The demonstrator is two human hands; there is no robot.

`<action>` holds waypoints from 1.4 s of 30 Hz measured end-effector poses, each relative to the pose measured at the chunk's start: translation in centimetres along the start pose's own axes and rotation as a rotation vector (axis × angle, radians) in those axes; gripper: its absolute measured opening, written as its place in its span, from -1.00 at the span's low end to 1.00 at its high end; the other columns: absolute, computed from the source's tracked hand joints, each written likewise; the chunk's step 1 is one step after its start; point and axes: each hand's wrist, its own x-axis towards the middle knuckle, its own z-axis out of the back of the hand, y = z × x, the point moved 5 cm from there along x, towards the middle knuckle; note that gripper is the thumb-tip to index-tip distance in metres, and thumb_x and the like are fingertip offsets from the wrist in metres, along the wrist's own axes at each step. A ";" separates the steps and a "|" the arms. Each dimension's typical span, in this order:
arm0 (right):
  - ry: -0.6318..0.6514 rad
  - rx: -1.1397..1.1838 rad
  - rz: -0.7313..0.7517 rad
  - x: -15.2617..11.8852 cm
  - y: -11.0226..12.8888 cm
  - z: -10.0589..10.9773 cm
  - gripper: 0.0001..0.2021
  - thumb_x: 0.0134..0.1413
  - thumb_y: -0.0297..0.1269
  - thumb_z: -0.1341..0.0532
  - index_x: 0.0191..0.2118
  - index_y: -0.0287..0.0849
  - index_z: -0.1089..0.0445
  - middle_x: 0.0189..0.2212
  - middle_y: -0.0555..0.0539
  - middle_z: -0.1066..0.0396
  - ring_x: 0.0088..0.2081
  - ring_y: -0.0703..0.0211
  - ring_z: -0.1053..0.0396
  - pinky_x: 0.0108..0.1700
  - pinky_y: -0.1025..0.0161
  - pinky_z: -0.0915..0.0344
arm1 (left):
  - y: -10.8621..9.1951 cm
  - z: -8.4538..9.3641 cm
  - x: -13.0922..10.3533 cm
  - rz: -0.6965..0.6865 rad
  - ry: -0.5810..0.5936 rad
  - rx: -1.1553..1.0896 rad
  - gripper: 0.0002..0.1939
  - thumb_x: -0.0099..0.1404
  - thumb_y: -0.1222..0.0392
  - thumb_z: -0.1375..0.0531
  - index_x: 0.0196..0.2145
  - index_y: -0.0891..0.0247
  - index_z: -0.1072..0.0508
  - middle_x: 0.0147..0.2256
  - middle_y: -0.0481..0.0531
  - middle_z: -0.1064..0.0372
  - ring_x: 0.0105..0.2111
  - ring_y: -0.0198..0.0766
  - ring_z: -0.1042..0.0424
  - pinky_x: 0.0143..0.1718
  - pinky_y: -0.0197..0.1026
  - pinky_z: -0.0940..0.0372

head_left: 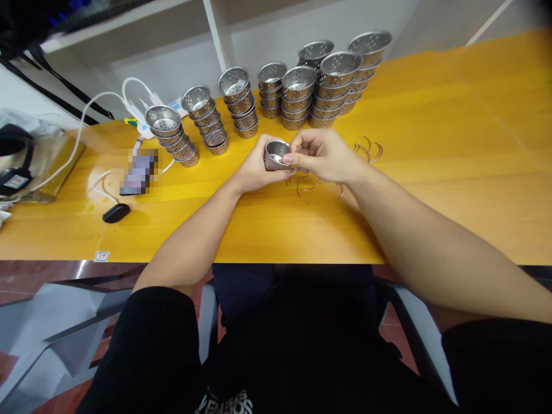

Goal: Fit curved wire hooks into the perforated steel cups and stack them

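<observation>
My left hand [255, 167] is wrapped round a small perforated metal cup [274, 162], held above the table with its open mouth up. At the cup's right rim, my right hand [325, 152] has thumb and forefinger pinched together. What lies in that pinch is too small to make out. Thin curved metal wires [370, 154] lie on the yellow table, some of them below and to the right of my right hand and partly hidden by it.
Stacks of perforated metal cups [297, 95] stand in a row along the back of the yellow table [452, 144]. To the left are a blurred phone [138, 174], a black oval object [116, 213], a white power strip [144, 127] with cables, and headphones [16, 161].
</observation>
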 end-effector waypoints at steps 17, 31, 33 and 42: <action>-0.238 -0.424 0.125 -0.8 -1.1 1.3 -0.34 0.47 0.52 -0.63 0.26 0.08 -0.71 0.32 -0.31 -0.66 0.12 -0.35 -0.71 0.09 -0.21 -0.81 | 1.0 1.3 0.7 0.010 -0.170 0.056 0.07 0.37 -0.68 -0.62 0.46 0.05 -0.44 0.38 0.25 -0.62 0.43 0.17 -0.72 0.58 0.34 -0.62; -0.141 -0.523 0.188 -0.7 -2.3 0.6 -0.51 0.50 0.00 -0.56 0.41 0.04 -0.71 0.34 -0.31 -0.67 0.10 -0.39 -0.74 0.34 -0.39 -0.76 | 2.1 0.4 1.2 -0.082 -0.159 0.094 0.07 0.52 -0.57 -0.54 0.64 0.02 -0.26 0.59 0.29 -0.45 0.64 0.20 -0.59 0.72 0.32 -0.53; -0.158 -0.540 0.171 -0.8 -2.0 0.8 -0.50 0.50 -0.02 -0.57 0.42 0.03 -0.70 0.33 -0.30 -0.70 0.06 -0.38 -0.75 0.36 -0.42 -0.75 | 2.2 0.6 1.2 -0.107 -0.164 0.082 0.06 0.52 -0.53 -0.54 0.63 0.03 -0.25 0.58 0.30 -0.47 0.62 0.19 -0.61 0.72 0.31 -0.54; -0.074 -0.540 0.213 -0.6 -2.8 0.2 -0.67 0.54 -0.03 -0.54 0.26 0.04 -0.82 0.34 -0.34 -0.68 0.24 -0.50 -0.72 0.42 -0.50 -0.71 | 1.6 0.3 1.0 -0.055 -0.117 0.097 0.04 0.52 -0.43 -0.60 0.62 0.03 -0.26 0.56 0.30 -0.50 0.61 0.21 -0.62 0.72 0.35 -0.55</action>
